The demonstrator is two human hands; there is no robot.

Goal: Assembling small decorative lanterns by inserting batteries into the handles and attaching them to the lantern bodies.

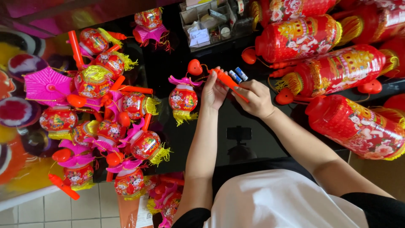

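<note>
Both hands hold an orange lantern handle above a black glossy table.

In the centre of the frame the left hand (214, 92) pinches the upper end of the orange stick handle (230, 82), and the right hand (255, 99) is closed around its lower end. To do this well, I think the handle must stay steady and the cord to the small red lantern (183, 99), just left of the hands, must not tangle. Two small batteries (238, 75) lie just above the hands. A heap of small lanterns (109, 114) fills the left side, big red lanterns (333, 71) the right, and a clear organiser box (211, 23) stands at the top centre. Pale floor tiles show at the lower left.
</note>
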